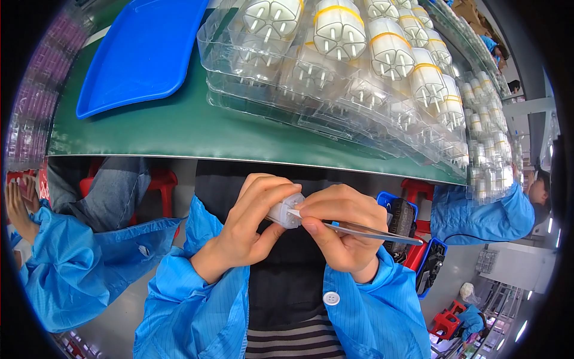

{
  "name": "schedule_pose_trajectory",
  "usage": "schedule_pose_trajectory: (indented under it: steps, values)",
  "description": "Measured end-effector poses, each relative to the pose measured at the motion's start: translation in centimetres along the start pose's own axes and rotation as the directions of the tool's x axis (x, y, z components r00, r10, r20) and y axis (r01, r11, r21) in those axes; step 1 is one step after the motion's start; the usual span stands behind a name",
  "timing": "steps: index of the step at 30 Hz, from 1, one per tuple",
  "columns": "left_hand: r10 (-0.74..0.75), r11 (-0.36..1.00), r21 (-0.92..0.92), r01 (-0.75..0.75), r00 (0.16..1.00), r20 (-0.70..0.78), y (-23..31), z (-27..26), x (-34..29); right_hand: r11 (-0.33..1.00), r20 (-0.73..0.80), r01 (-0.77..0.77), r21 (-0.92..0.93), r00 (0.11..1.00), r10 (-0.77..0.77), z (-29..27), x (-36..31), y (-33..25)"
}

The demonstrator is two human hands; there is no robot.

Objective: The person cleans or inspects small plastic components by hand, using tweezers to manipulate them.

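Note:
My left hand [248, 218] is closed around a small whitish, translucent plastic cylinder [278, 214], its end face turned toward my right hand. My right hand [344, 224] pinches slim metal tweezers [382, 234], whose rear end sticks out to the right. A small white pin [294, 212] shows at the cylinder's end face, right beside my right fingertips. The fingers hide the tips of the tweezers. Both hands are above my lap, just in front of the table's near edge.
On the green table [149, 134] lie a blue tray [140, 57] and stacked clear plastic trays [251, 99] with several white cylinders [339, 33] banded in yellow. Co-workers in blue sleeves [101, 263] sit at left and right. Blue bins [431, 266] stand low at the right.

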State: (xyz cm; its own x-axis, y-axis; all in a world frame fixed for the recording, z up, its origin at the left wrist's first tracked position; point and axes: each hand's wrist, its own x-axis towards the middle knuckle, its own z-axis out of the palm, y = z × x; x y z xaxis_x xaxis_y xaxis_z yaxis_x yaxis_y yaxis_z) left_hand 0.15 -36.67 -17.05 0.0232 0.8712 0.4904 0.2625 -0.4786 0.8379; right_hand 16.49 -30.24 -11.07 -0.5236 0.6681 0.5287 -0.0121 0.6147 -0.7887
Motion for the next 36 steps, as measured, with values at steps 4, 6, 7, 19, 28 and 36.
schedule_pose_trajectory:
  steps: [4,6,7,19,28,36]
  values:
    - [0.033,0.999,0.0,-0.033,0.999,0.018,0.3,-0.4,0.3,0.982,-0.033,-0.067,0.179,0.997,0.074,-0.4,-0.6,0.7]
    - [-0.011,0.998,-0.058,0.013,0.999,0.04,0.2,-0.5,0.4,0.957,-0.092,-0.046,0.285,0.993,0.075,-0.5,-1.1,1.2]
    - [-0.011,0.998,-0.06,0.014,0.999,0.039,0.3,-0.5,0.4,0.958,-0.091,-0.047,0.284,0.993,0.076,-0.5,-1.1,1.3]
    - [-0.054,0.991,-0.123,0.06,0.997,0.051,0.4,-0.5,0.3,0.919,-0.136,-0.129,0.373,0.972,0.192,0.0,-1.5,1.3]
    - [-0.055,0.987,-0.146,0.063,0.997,0.058,0.1,-0.3,0.0,0.935,-0.117,-0.091,0.343,0.983,0.138,0.0,-1.3,1.5]
    - [-0.08,0.988,-0.125,0.086,0.995,0.054,0.3,-0.1,0.0,0.942,-0.083,-0.088,0.324,0.989,0.121,-0.5,-1.3,1.6]
